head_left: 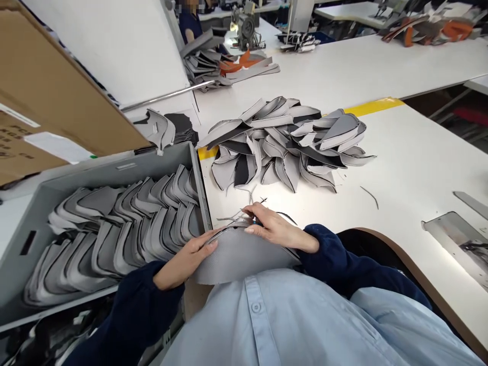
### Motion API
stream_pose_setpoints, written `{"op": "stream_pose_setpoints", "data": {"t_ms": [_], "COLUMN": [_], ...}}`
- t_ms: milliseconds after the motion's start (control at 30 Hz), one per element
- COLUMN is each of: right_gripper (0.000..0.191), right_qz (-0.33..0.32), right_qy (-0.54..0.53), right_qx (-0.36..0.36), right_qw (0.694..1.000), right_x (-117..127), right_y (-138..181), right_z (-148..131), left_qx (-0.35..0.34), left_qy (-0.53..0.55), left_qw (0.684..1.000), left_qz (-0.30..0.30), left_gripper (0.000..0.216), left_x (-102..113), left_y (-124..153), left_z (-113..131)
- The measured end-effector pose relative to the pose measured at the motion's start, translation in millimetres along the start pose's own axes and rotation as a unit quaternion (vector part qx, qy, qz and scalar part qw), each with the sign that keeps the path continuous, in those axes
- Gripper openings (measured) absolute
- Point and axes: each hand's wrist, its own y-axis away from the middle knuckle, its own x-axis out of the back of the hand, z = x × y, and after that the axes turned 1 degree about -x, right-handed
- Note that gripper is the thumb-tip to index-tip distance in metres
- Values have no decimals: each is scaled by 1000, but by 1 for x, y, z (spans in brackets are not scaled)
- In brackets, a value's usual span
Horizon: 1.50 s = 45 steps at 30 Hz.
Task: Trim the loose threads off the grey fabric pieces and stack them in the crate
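Note:
A curved grey fabric piece [240, 256] lies at the table's front edge, against the light blue shirt. My left hand [190, 256] grips its left side, thumb on top and fingers along the far edge. At its top edge is my right hand [269, 224], closed with thumb and fingers pinched together. A small blue bit shows between those fingers; the rest of what they hold is hidden. Thin trimmed strips [249, 192] lie just beyond my right hand. Farther back is a loose heap of similar grey and black pieces [285, 137].
Left of my hands stands a grey plastic crate [201, 188] with rows of stacked grey pieces. A cardboard box [72, 86] rises behind it. A metal machine plate [453, 239] is set at right. Another person [189, 23] sits near a sewing machine [247, 30] at the back.

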Motion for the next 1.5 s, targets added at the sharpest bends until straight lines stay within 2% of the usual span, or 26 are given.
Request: {"op": "stream_pose_setpoints", "data": {"t_ms": [167, 267, 333, 400, 500, 767, 900, 1167, 1500], "right_gripper": [42, 50, 55, 57, 54, 43, 43, 38, 39], "right_qz": [29, 39, 34, 28, 34, 110, 109, 99, 97], "right_qy": [158, 269, 300, 293, 266, 279, 278, 205, 194], "right_qx": [91, 79, 50, 34, 32, 104, 107, 109, 128], "right_qw": [983, 959, 952, 955, 963, 948, 948, 968, 968], "right_x": [-3, -12, -16, -17, -14, -6, -4, 1, 2], "right_y": [12, 14, 16, 18, 20, 18, 17, 8, -2], "right_z": [-13, -2, 6, 9, 7, 8, 7, 6, 3], "left_qx": [31, 90, 138, 171, 191, 234, 250, 230, 243], "left_qy": [69, 112, 151, 189, 222, 298, 330, 320, 345], "left_qw": [997, 988, 973, 958, 947, 919, 902, 912, 894], "left_qz": [18, 62, 103, 129, 129, 113, 123, 116, 149], "left_gripper": [46, 42, 41, 39, 37, 34, 30, 32, 31], "left_x": [-6, -11, -14, -15, -16, -19, -20, -17, -18], "left_y": [0, -2, -2, -2, -1, -2, -4, -6, -6], "left_z": [2, 0, -1, -1, -2, -2, 1, -1, -1]}}
